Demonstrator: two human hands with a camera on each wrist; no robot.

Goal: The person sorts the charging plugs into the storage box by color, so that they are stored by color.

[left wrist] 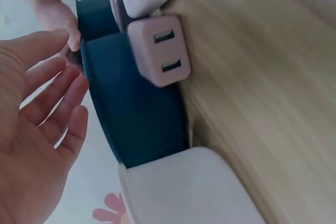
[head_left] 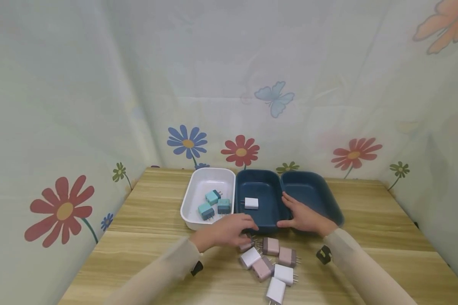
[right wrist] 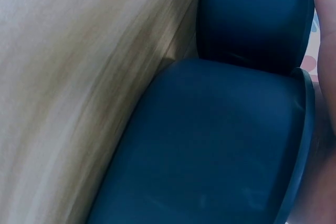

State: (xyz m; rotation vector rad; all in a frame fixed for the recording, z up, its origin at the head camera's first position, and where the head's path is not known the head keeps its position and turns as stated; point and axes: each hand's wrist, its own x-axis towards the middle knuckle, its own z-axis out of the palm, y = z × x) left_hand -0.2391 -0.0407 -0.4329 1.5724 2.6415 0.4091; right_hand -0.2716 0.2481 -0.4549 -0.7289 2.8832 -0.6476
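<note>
My left hand [head_left: 229, 231] hovers over the near edge of the middle dark blue tray [head_left: 257, 174], just above a pink charger [head_left: 246, 243] partly hidden beneath it. The left wrist view shows its fingers loosely bent and holding nothing, beside a pink charger [left wrist: 160, 51] with two USB ports. My right hand [head_left: 305, 215] lies at the right-hand blue tray [head_left: 330, 199], fingers extended over its left side, thumb toward the middle tray. One white charger [head_left: 251, 203] lies in the middle tray. Three teal chargers, including one teal charger [head_left: 213, 197], lie in the white tray [head_left: 188, 199].
Several pink and white chargers, among them a white charger [head_left: 276, 290] and a pink charger [head_left: 262, 268], lie loose in front of the trays on the wooden table [head_left: 137, 237]. The three trays stand side by side before a flowered curtain [head_left: 221, 84].
</note>
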